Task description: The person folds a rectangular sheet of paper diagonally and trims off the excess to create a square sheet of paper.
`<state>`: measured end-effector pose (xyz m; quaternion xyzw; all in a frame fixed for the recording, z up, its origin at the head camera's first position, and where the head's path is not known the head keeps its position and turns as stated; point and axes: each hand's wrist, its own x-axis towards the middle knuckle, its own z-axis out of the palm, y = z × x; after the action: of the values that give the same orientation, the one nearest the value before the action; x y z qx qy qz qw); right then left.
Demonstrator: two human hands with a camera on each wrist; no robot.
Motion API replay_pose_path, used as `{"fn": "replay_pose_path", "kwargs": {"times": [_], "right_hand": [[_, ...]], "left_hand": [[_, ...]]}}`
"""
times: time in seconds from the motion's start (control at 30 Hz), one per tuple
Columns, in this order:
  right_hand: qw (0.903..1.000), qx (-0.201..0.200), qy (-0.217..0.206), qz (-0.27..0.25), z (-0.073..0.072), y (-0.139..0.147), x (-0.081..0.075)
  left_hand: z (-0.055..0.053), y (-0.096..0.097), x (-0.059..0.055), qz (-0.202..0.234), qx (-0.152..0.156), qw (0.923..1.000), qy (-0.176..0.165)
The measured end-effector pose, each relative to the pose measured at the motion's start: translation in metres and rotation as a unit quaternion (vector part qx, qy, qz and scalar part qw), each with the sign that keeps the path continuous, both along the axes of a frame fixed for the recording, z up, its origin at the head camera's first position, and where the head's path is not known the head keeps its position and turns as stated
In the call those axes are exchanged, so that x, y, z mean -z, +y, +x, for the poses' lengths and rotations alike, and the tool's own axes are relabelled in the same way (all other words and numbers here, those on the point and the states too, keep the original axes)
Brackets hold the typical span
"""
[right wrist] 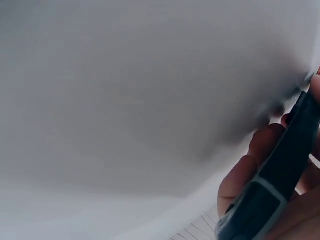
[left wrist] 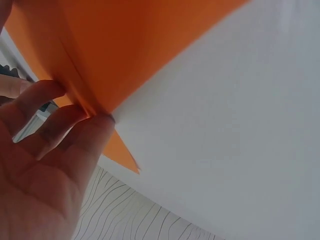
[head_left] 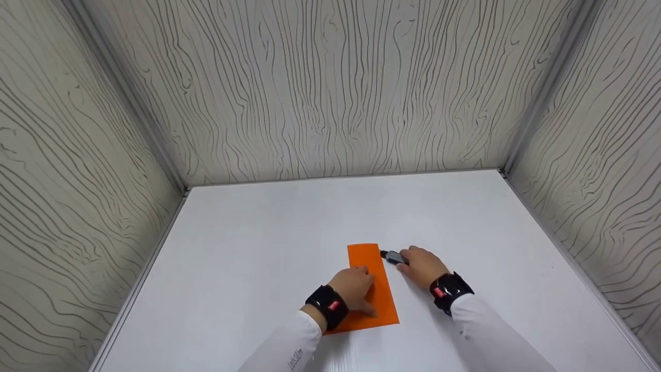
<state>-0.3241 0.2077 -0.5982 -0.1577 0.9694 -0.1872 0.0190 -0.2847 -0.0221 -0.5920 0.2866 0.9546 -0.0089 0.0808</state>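
A sheet of orange paper point(head_left: 383, 297) lies on the white table, its near edge toward me. My left hand point(head_left: 352, 287) rests on it, thumb spread away from the fingers. In the left wrist view, those fingertips press along a crease-like line in the paper point(left wrist: 120, 45), and a pointed orange corner sticks out past them. My right hand point(head_left: 423, 267) grips a dark grey utility knife point(head_left: 395, 257), its front end close beside the paper's right edge. The right wrist view has the knife handle point(right wrist: 272, 180) along the fingers, the front end partly cut off by the frame.
The white table point(head_left: 248, 248) extends around the paper on all sides. Wood-grain panels point(head_left: 330, 93) stand behind it and to the left and right, with grey metal strips at the corners. Black bands point(head_left: 330, 306) circle both wrists, over white sleeves.
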Motion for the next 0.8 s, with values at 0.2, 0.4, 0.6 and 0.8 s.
{"fn": "replay_pose_path", "kwargs": {"times": [0.2,0.4,0.6,0.8], "right_hand": [[0.9999,0.011,0.002,-0.001,0.0003,-0.0024,0.0009],[0.9998,0.013,0.012,0.007,0.0005,-0.0052,0.0005],[0.9997,0.017,0.015,0.007,0.0012,-0.0055,0.0007],[0.9997,0.014,0.017,0.008,-0.0001,-0.0069,0.0024]], "left_hand": [[-0.0013,-0.0003,0.001,-0.003,0.0,1.0,0.003],[0.0016,-0.0001,-0.0056,-0.005,0.002,1.0,-0.001],[0.0019,0.0003,-0.0039,-0.002,0.001,1.0,0.001],[0.0019,-0.0002,-0.0011,0.001,0.003,1.0,0.004]]}}
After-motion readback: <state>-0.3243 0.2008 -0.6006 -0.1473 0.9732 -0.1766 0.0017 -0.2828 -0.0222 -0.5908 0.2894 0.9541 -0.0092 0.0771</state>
